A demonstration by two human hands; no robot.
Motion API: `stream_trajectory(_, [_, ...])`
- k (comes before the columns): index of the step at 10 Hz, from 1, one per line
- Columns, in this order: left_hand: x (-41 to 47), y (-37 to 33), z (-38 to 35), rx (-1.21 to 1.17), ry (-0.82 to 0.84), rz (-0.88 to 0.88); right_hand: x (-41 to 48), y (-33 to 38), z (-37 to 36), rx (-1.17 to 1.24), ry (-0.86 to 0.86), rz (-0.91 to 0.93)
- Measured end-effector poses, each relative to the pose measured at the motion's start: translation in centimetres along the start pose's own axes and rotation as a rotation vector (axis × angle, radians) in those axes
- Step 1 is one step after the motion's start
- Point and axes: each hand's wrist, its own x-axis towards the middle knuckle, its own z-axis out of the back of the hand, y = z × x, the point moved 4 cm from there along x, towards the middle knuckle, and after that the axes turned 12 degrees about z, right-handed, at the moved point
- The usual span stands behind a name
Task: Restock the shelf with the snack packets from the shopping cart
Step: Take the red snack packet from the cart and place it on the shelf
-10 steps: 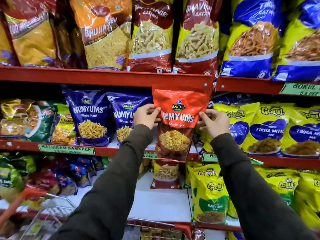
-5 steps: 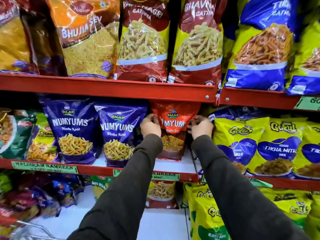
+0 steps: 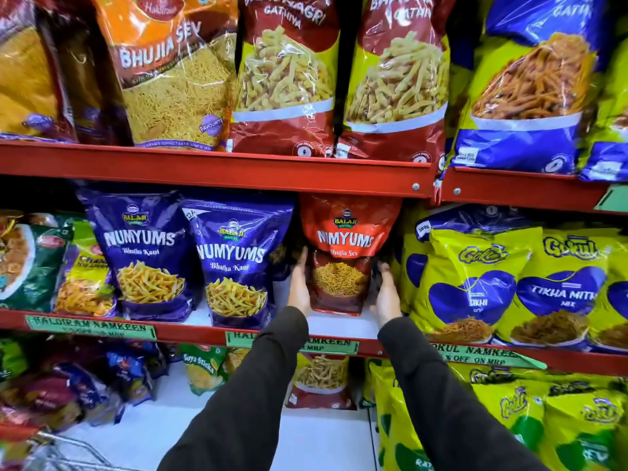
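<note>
A red Numyums Bhujia Sev packet (image 3: 343,263) stands upright on the middle shelf (image 3: 190,330), just under the red shelf above. To its left is a blue Numyums packet (image 3: 234,266); to its right are yellow Gokul packets (image 3: 472,283). My left hand (image 3: 299,283) lies flat against the red packet's lower left side. My right hand (image 3: 386,292) is at its lower right side, palm inward. Between them the two hands hold the packet. Both dark sleeves reach up from the bottom of the view.
Large Bhujia Sev (image 3: 170,73) and Gathiya (image 3: 285,79) bags fill the top shelf. The bottom shelf holds another red packet (image 3: 321,382), Soya Sticks (image 3: 202,370) and more yellow bags (image 3: 509,419). The wire rim of the shopping cart (image 3: 68,452) shows at the lower left.
The red packet went from held in front of the shelf to standing deep on the middle shelf. My hands slid from its top corners down to its lower sides. The view moved closer.
</note>
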Motion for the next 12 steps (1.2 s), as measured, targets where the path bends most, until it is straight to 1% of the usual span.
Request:
stream_trajectory(1, [-2.2, -0.8, -1.2, 0.087, 0.008, -0.063, -4.5, 4.6, -3.3, -0.053, 0.049, -0.059])
stream_trajectory(2, [-1.0, 0.2, -0.2, 0.083, 0.006, -0.04, -5.6, 5.3, -3.5, -0.029, 0.079, -0.06])
stream_trajectory(3, [-0.1, 1.4, 0.8, 0.089, 0.017, -0.065, -7.0, 5.6, -3.5, -0.041, 0.08, -0.074])
stream_trajectory(5, [-2.9, 2.5, 1.4, 0.152, 0.043, -0.166, -9.3, 5.7, -2.1, -0.135, 0.086, -0.055])
stream_trajectory(6, [-4.4, 2.6, 1.7, 0.164, 0.014, -0.179, -10.4, 5.8, -1.5, -0.176, 0.096, -0.035])
stream_trajectory(8, [-3.9, 3.3, 2.4, 0.23, 0.004, -0.16, -11.5, 6.0, -2.0, -0.224, 0.103, -0.055])
stream_trajectory(9, [-0.8, 4.5, 3.2, 0.282, 0.022, -0.103, -11.5, 6.3, -2.5, -0.241, 0.105, -0.059])
stream_trajectory(10, [-3.6, 3.2, 1.8, 0.33, 0.006, -0.112, -12.2, 7.3, -3.1, -0.286, 0.144, -0.063])
stream_trajectory(11, [-5.0, 2.8, 1.6, 0.4, -0.047, -0.117, -12.4, 6.8, -2.6, -0.343, 0.19, -0.064])
stream_trajectory(12, [-7.6, 2.3, 1.7, 0.438, -0.124, -0.227, -13.6, 9.3, -1.3, -0.408, 0.21, 0.066])
